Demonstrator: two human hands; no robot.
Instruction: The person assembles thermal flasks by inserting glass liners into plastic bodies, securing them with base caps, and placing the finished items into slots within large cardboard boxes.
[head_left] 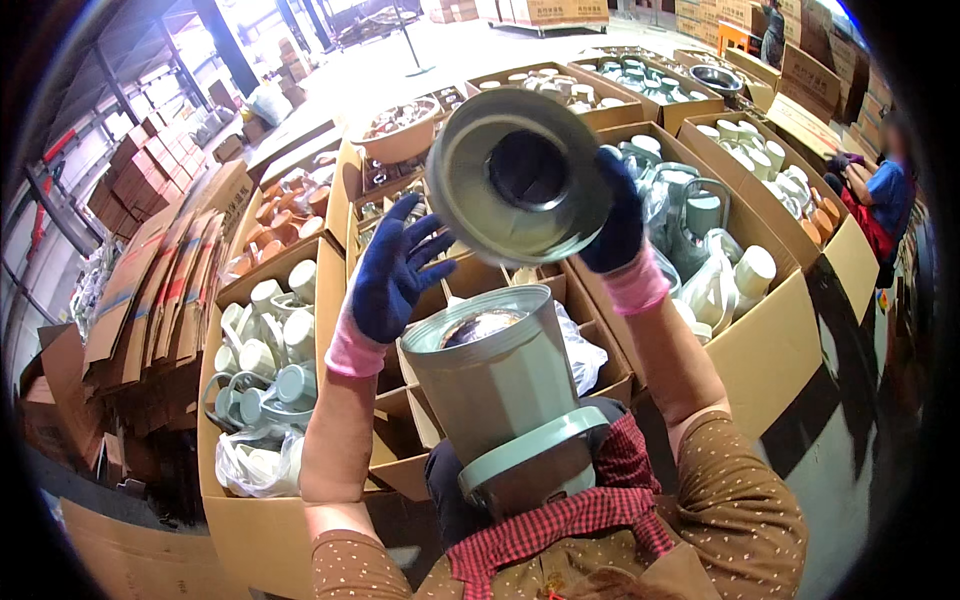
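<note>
The person's gloved right hand [618, 225], at 2 o'clock, is closed on the rim of a round grey-green lid-like disc [490, 208] at 12 o'clock. The left hand [390, 280], toward 10 o'clock, is empty near it, fingers spread. At 6 o'clock a pale-green bucket-shaped container [500, 370] tilts; at 8 o'clock a cardboard box [250, 530] holds plastic jugs [257, 357].

The round piece [470, 190] and bucket [497, 368] look smooth, slightly glossy plastic (the boxes [765, 365], matt cardboard).
</note>
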